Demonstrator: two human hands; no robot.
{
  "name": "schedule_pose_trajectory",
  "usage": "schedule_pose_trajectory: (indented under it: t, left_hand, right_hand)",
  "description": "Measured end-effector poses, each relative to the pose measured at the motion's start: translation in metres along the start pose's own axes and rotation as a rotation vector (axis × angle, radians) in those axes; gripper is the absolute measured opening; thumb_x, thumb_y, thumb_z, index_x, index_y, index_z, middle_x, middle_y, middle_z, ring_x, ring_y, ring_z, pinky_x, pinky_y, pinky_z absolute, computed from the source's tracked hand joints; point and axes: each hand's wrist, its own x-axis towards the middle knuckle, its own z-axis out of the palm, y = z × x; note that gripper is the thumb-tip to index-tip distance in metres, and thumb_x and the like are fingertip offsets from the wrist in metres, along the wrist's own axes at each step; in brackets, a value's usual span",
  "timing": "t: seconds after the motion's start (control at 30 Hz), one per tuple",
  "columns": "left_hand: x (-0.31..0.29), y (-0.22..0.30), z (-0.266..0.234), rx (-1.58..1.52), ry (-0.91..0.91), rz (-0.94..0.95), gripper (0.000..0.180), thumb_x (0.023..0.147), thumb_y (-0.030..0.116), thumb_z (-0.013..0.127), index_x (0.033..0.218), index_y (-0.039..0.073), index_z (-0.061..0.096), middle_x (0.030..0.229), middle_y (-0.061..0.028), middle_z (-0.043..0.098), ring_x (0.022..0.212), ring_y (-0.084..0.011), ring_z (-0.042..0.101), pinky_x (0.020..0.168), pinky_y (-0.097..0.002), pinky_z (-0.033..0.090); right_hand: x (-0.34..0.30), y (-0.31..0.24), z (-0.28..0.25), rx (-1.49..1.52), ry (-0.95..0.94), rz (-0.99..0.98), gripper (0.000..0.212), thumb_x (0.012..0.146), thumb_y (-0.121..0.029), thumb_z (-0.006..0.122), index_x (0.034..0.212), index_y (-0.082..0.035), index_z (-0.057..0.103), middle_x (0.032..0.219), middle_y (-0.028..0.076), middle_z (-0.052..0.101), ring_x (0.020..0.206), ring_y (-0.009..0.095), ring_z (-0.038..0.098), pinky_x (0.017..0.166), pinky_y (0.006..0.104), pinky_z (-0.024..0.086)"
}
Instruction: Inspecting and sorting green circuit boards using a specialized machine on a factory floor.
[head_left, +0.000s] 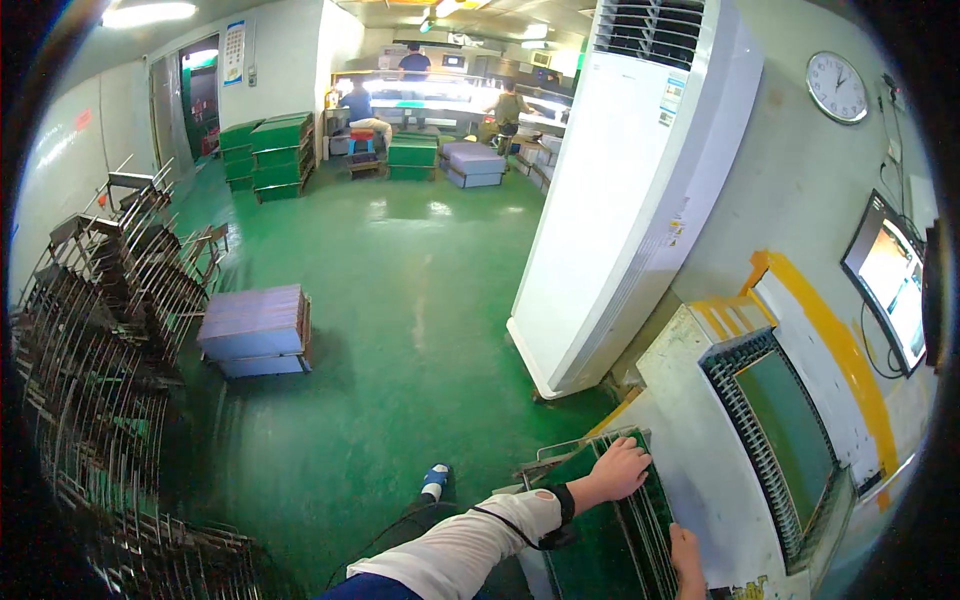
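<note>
My left hand (620, 470), in a white sleeve with a black wristband, reaches to the far end of a metal rack. Its fingers curl over the upper edge of a thin green panel (646, 500). At the near end of the same panels, my right hand (686, 556) shows only in part, bent in at the panel edge. Several green panels (588, 545) stand close together in the rack (560, 452). Just right of the hands is a pale machine (680, 385), where another green panel (790, 430) lies in an opening lined with rollers.
A tall white air conditioner (610, 220) stands ahead on the right. Purple-grey boxes (255, 325) sit on the green floor, with stacked metal racks (100, 370) along the left. A screen (888, 280) hangs at right. People (362, 105) work at a bright bench far back.
</note>
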Motion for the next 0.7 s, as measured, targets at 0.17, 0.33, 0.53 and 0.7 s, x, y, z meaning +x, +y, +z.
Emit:
schedule_pose_trajectory:
  t: [0.17, 0.33, 0.53, 0.7]
  left_hand:
    - [-0.002, -0.010, 0.006, 0.031, 0.031, 0.015, 0.018, 0.088, 0.025, 0.066, 0.086, 0.007, 0.071, 0.091, -0.0092, 0.066, 0.105, -0.0291, 0.055, 0.105, -0.0452, 0.040]
    - [0.001, -0.003, 0.007, 0.061, 0.014, 0.035, 0.020, 0.089, 0.026, 0.065, 0.085, 0.007, 0.072, 0.090, -0.0089, 0.066, 0.102, -0.0289, 0.056, 0.103, -0.0439, 0.040]
    - [0.000, -0.003, 0.001, 0.055, 0.002, 0.000, 0.020, 0.088, 0.026, 0.066, 0.082, 0.007, 0.071, 0.086, -0.0085, 0.066, 0.102, -0.0283, 0.056, 0.101, -0.0437, 0.041]
    - [0.003, 0.000, 0.002, 0.064, 0.015, 0.006, 0.019, 0.086, 0.025, 0.068, 0.080, 0.008, 0.070, 0.085, -0.0081, 0.066, 0.102, -0.0283, 0.057, 0.100, -0.0434, 0.041]
  right_hand:
    - [-0.006, -0.027, -0.005, -0.127, 0.029, -0.087, 0.058, 0.100, -0.054, 0.055, 0.091, -0.001, 0.073, 0.093, 0.026, 0.071, 0.093, 0.047, 0.065, 0.081, 0.0556, 0.048]
    - [-0.018, -0.027, -0.003, -0.160, 0.143, -0.185, 0.053, 0.100, -0.043, 0.061, 0.082, 0.007, 0.064, 0.074, 0.027, 0.062, 0.068, 0.040, 0.060, 0.065, 0.0492, 0.044]
    - [-0.028, -0.057, -0.011, -0.153, 0.104, -0.086, 0.054, 0.099, -0.048, 0.061, 0.081, 0.002, 0.071, 0.079, 0.025, 0.068, 0.078, 0.046, 0.066, 0.072, 0.0540, 0.048]
    - [-0.029, -0.053, -0.013, -0.149, 0.118, -0.066, 0.054, 0.098, -0.047, 0.062, 0.079, 0.003, 0.068, 0.079, 0.027, 0.066, 0.075, 0.048, 0.064, 0.069, 0.0549, 0.046]
